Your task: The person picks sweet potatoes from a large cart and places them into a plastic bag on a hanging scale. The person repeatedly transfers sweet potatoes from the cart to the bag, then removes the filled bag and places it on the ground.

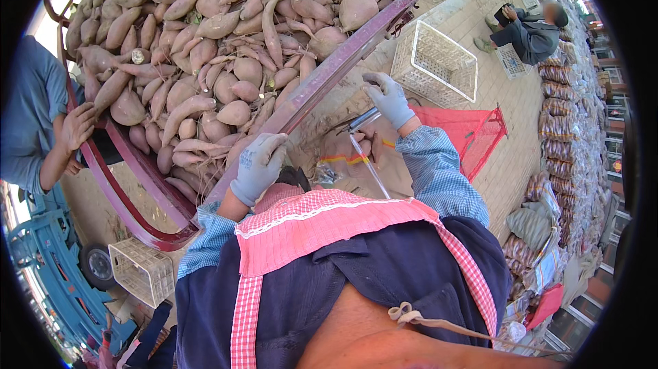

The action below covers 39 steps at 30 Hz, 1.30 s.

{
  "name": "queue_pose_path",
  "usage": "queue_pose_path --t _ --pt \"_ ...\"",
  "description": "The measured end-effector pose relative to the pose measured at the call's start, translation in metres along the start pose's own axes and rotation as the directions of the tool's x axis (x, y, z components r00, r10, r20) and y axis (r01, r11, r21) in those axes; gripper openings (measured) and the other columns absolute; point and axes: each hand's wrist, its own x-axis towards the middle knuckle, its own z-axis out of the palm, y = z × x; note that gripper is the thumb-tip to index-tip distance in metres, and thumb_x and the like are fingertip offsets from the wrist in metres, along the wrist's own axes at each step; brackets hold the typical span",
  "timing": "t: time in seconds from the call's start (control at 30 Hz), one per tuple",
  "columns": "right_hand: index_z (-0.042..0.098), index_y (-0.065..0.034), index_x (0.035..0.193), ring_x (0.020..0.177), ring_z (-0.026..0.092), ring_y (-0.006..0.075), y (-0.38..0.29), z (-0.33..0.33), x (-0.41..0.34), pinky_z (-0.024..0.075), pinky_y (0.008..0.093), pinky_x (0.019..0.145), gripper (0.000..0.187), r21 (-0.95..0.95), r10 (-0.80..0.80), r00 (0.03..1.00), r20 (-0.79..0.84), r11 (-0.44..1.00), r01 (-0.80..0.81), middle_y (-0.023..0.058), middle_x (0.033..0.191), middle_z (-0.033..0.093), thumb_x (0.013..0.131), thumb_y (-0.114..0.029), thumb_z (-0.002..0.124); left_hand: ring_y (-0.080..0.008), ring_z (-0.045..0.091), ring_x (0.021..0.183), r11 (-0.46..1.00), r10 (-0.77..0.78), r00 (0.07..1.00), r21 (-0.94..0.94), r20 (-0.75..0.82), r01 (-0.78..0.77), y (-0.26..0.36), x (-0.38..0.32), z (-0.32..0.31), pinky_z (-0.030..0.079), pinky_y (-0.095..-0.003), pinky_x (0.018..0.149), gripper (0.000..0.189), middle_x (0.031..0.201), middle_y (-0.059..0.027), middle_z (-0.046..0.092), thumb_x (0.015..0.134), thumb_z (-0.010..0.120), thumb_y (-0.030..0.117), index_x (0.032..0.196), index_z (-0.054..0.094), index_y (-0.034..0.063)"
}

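Observation:
My left hand (260, 166), in a pale grey-blue glove, is over the maroon metal side rail (329, 68) of a cart bed. Its fingers are loosely bent and nothing shows between them; its palm is hidden. Inside the rail lies a heap of sweet potatoes (205, 55), some with roots. My right hand (388, 99), gloved alike, is raised with curved fingers apart, holding nothing visible. Just below it is a metal tube (364, 119). Under the tube, a few sweet potatoes (377, 147) lie by a bag (336, 162) with a yellow-and-red stripe.
Red mesh (475, 140) spreads beyond my right forearm. A white plastic crate (437, 63) stands ahead, another crate (141, 271) at the left. A person's bare hand (77, 126) is at the cart's left rail. Another person (532, 34) sits near stacked filled bags (558, 127).

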Motion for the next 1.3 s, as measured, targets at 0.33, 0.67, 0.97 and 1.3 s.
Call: queue_pose_path --t 0.33,0.67,0.97,1.3 --pt "0.058 -0.0113 0.127 0.120 0.050 0.0342 -0.004 0.001 0.222 0.0398 0.0437 0.102 0.058 -0.628 0.027 0.975 -0.220 0.761 -0.162 0.0164 0.123 0.059 0.080 -0.046 0.066 -0.0393 0.045 0.117 0.951 0.161 0.986 0.271 -0.029 -0.148 -0.055 0.045 0.011 0.037 -0.0493 0.098 0.052 0.126 -0.0154 0.049 0.076 0.067 0.015 0.125 0.053 0.0078" --pt "0.038 -0.0136 0.143 0.118 0.053 0.0360 -0.087 0.073 0.357 0.0437 0.0432 0.097 0.081 -0.861 -0.211 0.947 0.241 0.404 0.309 0.0223 0.128 0.054 0.075 -0.045 0.070 -0.0376 0.045 0.118 0.911 0.186 0.976 0.352 0.109 -0.213 -0.073 0.055 0.026 0.037 -0.0497 0.097 0.049 0.130 -0.0202 0.046 0.077 0.060 0.014 0.125 0.054 0.0087" --pt "0.048 -0.0023 0.129 0.098 0.059 0.0188 -0.088 0.081 0.225 0.0502 0.0309 0.080 0.058 0.692 0.264 0.845 0.465 0.486 -0.533 0.0116 0.117 0.060 0.087 -0.038 0.066 -0.0359 0.047 0.116 0.902 0.194 0.977 0.374 0.093 -0.215 -0.074 0.054 0.028 0.038 -0.0476 0.095 0.046 0.128 -0.0184 0.048 0.078 0.061 0.016 0.124 0.055 0.0097" --pt "0.048 -0.0063 0.131 0.052 0.051 0.0228 -0.068 0.067 0.056 0.0408 0.0296 0.042 0.075 0.731 -0.077 0.818 0.570 -0.407 -0.547 0.0185 0.097 0.061 0.086 -0.066 0.052 -0.0384 0.050 0.112 0.934 0.239 0.970 0.283 -0.045 -0.218 -0.052 0.060 0.029 0.040 -0.0473 0.096 0.049 0.124 -0.0187 0.051 0.077 0.067 0.013 0.124 0.054 0.0040"
